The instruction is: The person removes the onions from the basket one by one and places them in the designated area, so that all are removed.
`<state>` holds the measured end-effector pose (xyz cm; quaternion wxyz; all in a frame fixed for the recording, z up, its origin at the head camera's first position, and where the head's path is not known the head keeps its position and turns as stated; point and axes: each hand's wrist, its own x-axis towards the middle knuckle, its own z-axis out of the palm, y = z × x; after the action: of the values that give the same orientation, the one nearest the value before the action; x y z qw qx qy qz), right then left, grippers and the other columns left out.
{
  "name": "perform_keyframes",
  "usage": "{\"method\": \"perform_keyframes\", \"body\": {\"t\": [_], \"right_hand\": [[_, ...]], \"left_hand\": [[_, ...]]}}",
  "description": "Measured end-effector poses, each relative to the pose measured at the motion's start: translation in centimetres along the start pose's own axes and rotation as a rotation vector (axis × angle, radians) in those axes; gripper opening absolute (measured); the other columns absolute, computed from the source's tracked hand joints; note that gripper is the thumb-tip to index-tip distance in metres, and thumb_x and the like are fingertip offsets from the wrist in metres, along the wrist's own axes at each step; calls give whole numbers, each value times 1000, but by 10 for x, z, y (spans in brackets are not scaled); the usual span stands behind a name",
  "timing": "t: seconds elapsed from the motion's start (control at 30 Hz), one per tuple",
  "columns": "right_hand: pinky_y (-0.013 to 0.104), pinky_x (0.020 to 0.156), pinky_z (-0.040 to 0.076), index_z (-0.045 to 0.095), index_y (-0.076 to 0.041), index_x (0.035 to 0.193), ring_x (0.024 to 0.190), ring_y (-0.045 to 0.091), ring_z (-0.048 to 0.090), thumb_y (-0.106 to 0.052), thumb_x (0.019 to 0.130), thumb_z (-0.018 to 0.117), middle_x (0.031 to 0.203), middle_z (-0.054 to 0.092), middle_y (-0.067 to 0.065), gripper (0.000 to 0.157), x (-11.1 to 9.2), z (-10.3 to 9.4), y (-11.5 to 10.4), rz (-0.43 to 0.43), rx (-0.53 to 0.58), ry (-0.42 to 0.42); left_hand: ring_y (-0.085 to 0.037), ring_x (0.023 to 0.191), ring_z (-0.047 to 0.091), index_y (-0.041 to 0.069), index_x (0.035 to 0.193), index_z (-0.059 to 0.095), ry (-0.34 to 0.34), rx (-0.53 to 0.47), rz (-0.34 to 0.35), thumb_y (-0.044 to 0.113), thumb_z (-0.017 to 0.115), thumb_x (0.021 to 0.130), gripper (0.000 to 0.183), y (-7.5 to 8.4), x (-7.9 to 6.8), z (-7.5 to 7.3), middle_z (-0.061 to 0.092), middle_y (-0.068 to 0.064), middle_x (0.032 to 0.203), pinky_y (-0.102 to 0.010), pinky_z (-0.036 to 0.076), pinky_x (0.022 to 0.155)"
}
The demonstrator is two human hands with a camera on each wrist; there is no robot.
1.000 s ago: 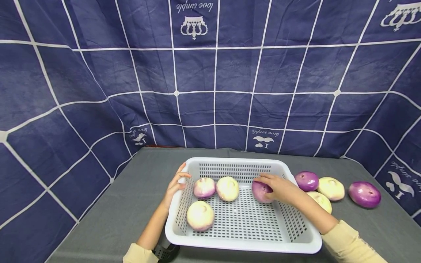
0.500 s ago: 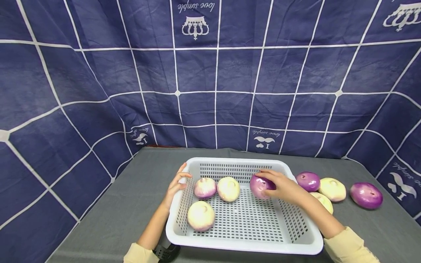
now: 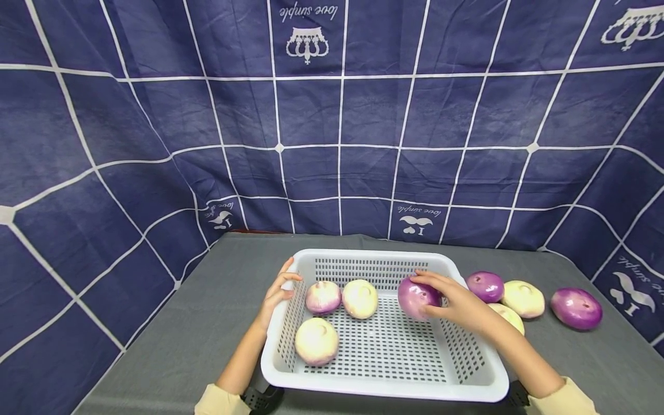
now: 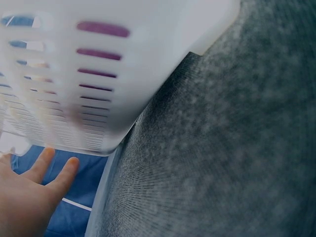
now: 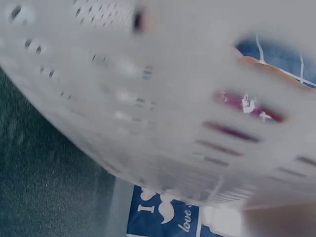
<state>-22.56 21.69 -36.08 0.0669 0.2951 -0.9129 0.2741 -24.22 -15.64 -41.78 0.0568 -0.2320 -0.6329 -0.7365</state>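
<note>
My right hand [image 3: 451, 300] reaches over the right side of a white plastic basket [image 3: 384, 393] and holds a glossy purple turnip [image 3: 415, 298], fingers on its top and thumb low on its near side. My left hand [image 3: 272, 300] rests at the basket's left rim with spread, fairly straight fingers; in the left wrist view its fingers [image 4: 63, 177] lie by the slotted wall. Inside the basket, on the left, are a purple-and-white turnip [image 3: 323, 297], a cream turnip [image 3: 360, 298] and a bigger cream one with a purplish underside [image 3: 316, 341].
Right of the basket lie a purple turnip [image 3: 485, 286], a cream one [image 3: 524, 298], another cream one [image 3: 508, 318] partly behind the right arm, and a purple one [image 3: 577, 308] farther out. A grey cloth [image 3: 181, 323] covers the table; a blue checked curtain [image 3: 311, 173] hangs behind.
The purple turnip in my right hand has turned, showing more of its glossy side, and has shifted slightly. The right fingers have drawn back a little to the right. My left hand stays put.
</note>
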Motion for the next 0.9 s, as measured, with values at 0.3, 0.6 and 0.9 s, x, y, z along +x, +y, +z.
{"method": "perform_keyframes", "body": {"t": [0.3, 0.6, 0.9], "right_hand": [[51, 92, 38, 53, -15, 126, 121, 36, 42, -26, 76, 70, 132, 50, 13, 54, -13, 0, -8, -25, 2, 53], [8, 94, 29, 51, -22, 128, 127, 2, 36, -30, 77, 68, 134, 49, 8, 55, -27, -8, -18, 28, 8, 127], [12, 84, 43, 52, -16, 127, 115, -23, 26, -20, 76, 70, 136, 46, 15, 54, -39, -10, -27, 57, 61, 245]], "left_hand": [[-38, 136, -1, 9, 98, 57, 3, 6, 10, -4, 34, 71, 38, -1, 0, 0, -1, -22, 151, -11, 25, 96], [-38, 135, 0, 12, 98, 58, 2, 14, 19, -4, 34, 72, 39, 1, -1, 0, 0, -22, 151, -11, 27, 96], [-38, 135, 1, 12, 98, 58, 7, -3, 1, -4, 34, 72, 39, 2, -1, 1, -1, -21, 151, -11, 28, 95]]}}
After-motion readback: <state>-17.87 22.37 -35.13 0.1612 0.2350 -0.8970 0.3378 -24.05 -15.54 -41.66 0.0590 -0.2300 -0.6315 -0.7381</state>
